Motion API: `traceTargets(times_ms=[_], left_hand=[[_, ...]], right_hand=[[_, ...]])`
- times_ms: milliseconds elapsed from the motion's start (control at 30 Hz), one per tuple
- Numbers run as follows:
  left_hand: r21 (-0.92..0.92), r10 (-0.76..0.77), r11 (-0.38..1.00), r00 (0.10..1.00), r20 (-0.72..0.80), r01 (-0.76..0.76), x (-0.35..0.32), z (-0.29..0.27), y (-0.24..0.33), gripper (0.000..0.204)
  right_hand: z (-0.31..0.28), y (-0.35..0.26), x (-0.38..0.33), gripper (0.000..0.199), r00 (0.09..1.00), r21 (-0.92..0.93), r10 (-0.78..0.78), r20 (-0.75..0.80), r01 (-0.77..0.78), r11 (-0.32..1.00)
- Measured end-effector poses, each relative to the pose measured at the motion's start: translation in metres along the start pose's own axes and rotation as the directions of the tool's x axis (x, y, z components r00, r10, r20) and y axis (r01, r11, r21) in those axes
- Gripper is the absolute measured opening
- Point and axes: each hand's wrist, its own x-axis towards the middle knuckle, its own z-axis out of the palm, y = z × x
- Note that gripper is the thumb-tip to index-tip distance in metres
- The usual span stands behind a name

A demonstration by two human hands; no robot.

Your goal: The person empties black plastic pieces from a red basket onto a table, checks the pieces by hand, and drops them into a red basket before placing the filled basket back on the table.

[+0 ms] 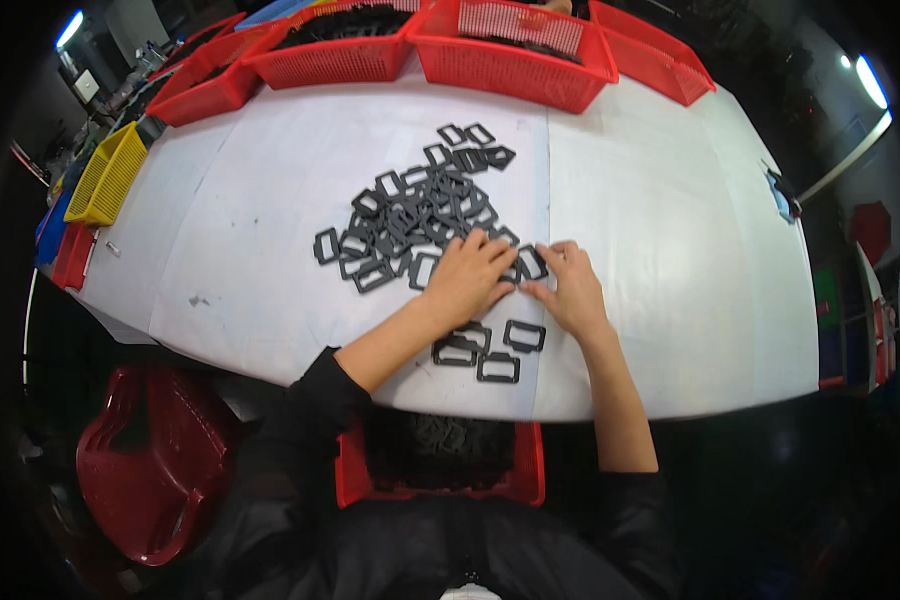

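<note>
Flat black rectangular frames with open centres lie on the bench (660,250), most in a loose, overlapping pile (420,215) at many angles. One slanted frame (526,268) sits at the pile's lower right; nearer the front edge, a small cluster (498,379) lies flat, partly overlapping.

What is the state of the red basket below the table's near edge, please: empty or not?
Not empty: dark pieces show inside the red basket; how full, I cannot tell.

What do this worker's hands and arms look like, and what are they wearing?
The left hand and right hand are both gloveless. The left sleeve and right sleeve are black, leaving the wrists bare; no watch shows.
</note>
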Motion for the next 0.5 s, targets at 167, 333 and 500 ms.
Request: traceTargets(times_ms=[167,333,500], left_hand=[[0.129,0.06,0.99,0.998,0.004,-0.06,-0.005,0.0,0.007,0.036],[-0.314,-0.222,0.923,0.974,0.038,0.223,-0.001,-0.016,0.022,0.018],[-0.409,-0.244,0.88,0.969,0.049,0.242,-0.012,-0.019,0.017,0.015]], right_hand=[[0.004,-0.01,-0.015,0.042,0.991,-0.157,-0.124,-0.047,0.115,0.981],[-0.004,-0.006,-0.017,0.028,0.977,-0.154,-0.172,-0.126,0.152,0.976],[-0.027,0.006,-0.004,0.018,0.971,0.251,0.123,0.205,-0.174,0.952]])
